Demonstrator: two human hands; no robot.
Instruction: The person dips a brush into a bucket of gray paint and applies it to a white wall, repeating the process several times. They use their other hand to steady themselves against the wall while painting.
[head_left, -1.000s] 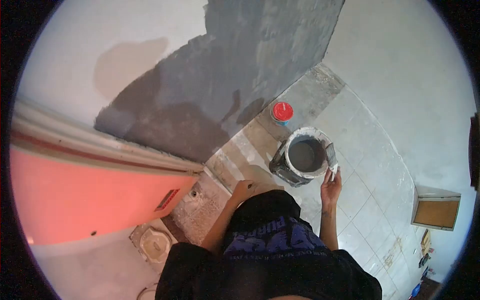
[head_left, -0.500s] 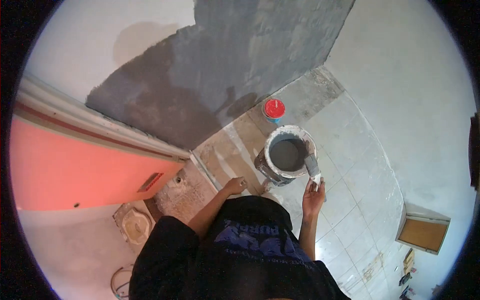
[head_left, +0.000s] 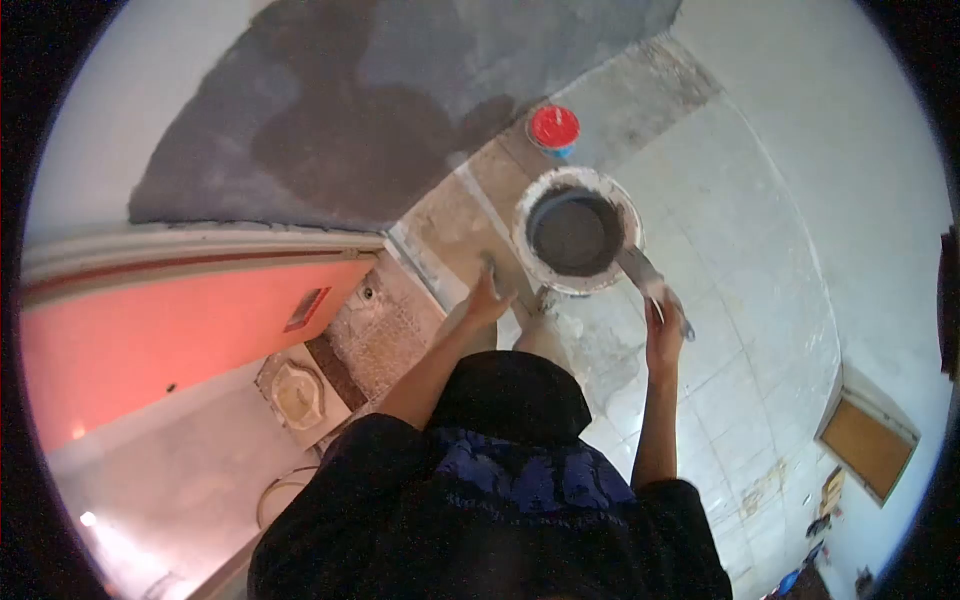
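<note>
My right hand (head_left: 664,318) is closed around the handle of a wide brush (head_left: 641,272), whose grey-coated head lies at the right rim of a bucket. The bucket (head_left: 527,215) has a pale, smeared rim and holds dark grey wet material. To the lower left of the bucket, my left hand (head_left: 487,295) is raised with its fingers apart and nothing in it. Behind the bucket stands a small container with a red lid (head_left: 555,126), close to the wall partly coated in dark grey (head_left: 400,110).
A pink-orange door (head_left: 200,335) is at the left, with a squat toilet (head_left: 297,395) below it. Pale floor tiles (head_left: 720,330) extend to the right. A framed brown panel (head_left: 868,446) and small items are at the lower right.
The view has tilted, so the bucket and red-lidded container appear higher. My left hand has reached forward and its fingers have opened. The brush in my right hand has swung to a more slanted angle.
</note>
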